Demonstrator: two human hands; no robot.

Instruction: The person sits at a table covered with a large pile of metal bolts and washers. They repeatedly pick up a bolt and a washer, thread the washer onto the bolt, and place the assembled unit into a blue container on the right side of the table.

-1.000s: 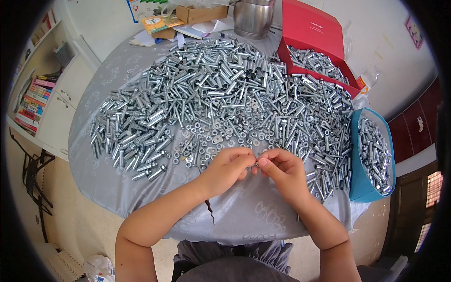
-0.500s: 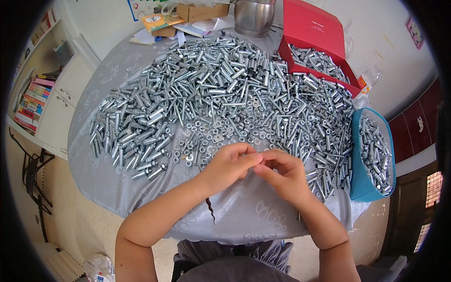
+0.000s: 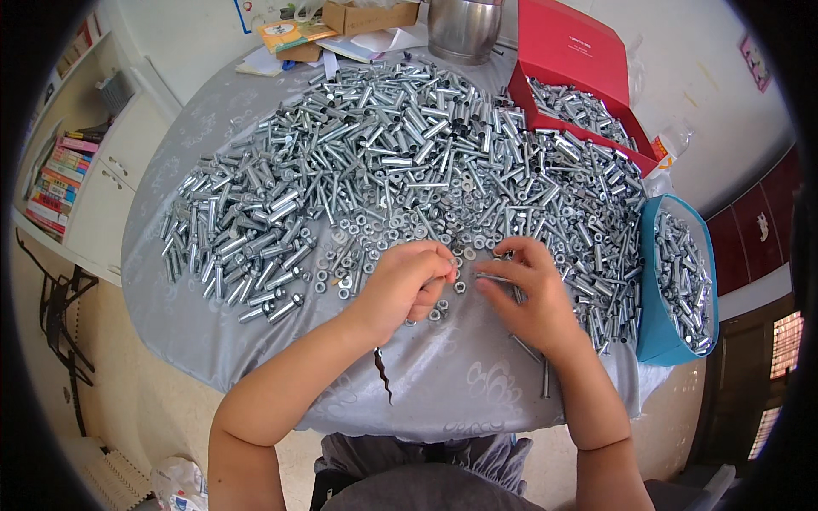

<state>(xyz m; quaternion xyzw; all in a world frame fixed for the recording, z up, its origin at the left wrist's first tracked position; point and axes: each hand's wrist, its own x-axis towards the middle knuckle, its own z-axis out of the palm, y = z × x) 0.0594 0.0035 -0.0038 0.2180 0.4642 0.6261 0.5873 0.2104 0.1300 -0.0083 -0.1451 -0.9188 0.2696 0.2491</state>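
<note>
My left hand and my right hand meet near the front of a round table under a grey cloth. The right hand's fingers pinch a long thin steel bolt that lies level, pointing left. My left hand's fingertips pinch a small part at the bolt's tip; it is too small to name. Loose nuts and washers lie just beyond both hands. A big heap of steel bolts and sleeves covers most of the table.
A red box with bolts stands open at the back right. At the right edge a blue tray holds more. A steel pot, cardboard box and papers sit at the back. Two loose bolts lie by my right wrist. A white cabinet with books stands left.
Both hands have stayed together at the same spot. The fingers have shifted slightly around the bolt, and the left fingertips now sit at its tip.
</note>
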